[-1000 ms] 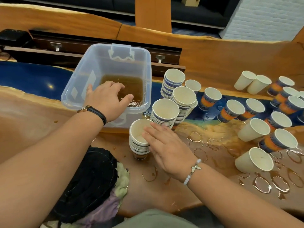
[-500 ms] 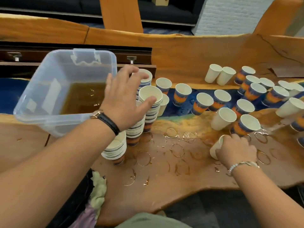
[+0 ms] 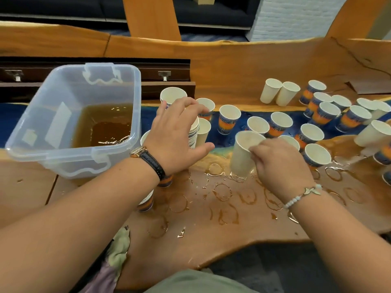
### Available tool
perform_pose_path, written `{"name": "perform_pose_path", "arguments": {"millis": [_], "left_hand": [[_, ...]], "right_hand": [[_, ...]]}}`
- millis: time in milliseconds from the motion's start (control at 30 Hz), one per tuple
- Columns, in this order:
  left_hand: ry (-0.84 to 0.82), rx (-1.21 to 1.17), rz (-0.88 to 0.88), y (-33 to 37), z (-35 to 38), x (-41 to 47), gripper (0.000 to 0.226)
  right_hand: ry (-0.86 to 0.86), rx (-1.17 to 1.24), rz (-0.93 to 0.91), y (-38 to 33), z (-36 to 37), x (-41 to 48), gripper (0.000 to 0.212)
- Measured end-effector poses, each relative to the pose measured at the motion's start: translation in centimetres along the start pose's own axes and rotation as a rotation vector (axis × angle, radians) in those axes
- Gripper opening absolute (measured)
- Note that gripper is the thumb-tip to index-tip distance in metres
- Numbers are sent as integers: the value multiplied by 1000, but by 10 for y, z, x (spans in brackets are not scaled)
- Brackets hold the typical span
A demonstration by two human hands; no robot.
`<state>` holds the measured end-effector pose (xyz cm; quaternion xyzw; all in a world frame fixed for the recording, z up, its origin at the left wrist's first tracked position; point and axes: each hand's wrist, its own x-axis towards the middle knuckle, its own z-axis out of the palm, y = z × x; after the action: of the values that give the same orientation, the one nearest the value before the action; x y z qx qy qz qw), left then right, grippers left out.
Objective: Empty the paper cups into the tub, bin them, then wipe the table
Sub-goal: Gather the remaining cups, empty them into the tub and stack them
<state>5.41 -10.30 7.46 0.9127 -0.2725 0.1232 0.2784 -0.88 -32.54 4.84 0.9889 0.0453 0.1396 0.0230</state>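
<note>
A clear plastic tub (image 3: 135, 98) with brown liquid in it stands at the left of the wooden table (image 3: 211, 233). Just right of it are stacks of nested paper cups (image 3: 195, 132). My left hand (image 3: 177, 136) reaches over these stacks, fingers spread and curved around the top of one; whether it grips is unclear. My right hand (image 3: 279, 163) pinches the rim of a white paper cup (image 3: 241, 157) tilted just above the wet tabletop. Several more single cups (image 3: 311, 134) stand to the right, some plain white, some with blue and orange print.
Brown liquid rings and puddles (image 3: 222, 191) cover the wood between my arms. A bundle of cloths (image 3: 118, 248) lies at the near edge under my left forearm. A dark wooden ledge (image 3: 169, 85) runs behind the tub. More cups crowd the far right edge (image 3: 372, 134).
My right hand has lifted the white cup off the table and carried it left toward the stacks. My left hand stays over the stacks. The view has shifted slightly.
</note>
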Motion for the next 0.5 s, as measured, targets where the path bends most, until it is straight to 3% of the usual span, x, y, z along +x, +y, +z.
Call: {"name": "perform_pose_path", "arguments": {"millis": [167, 300, 433, 500], "left_hand": [[-19, -203, -132, -9, -18, -7, 95], [150, -396, -359, -21, -39, -14, 79], [291, -431, -517, -55, -65, -25, 70], [306, -353, -580, -71, -80, -33, 74]], "right_hand": [[303, 298, -327, -65, -56, 47, 16], [413, 417, -482, -112, -74, 81, 20], [436, 577, -409, -148, -60, 106, 31], [411, 511, -340, -161, -40, 113, 35]]}}
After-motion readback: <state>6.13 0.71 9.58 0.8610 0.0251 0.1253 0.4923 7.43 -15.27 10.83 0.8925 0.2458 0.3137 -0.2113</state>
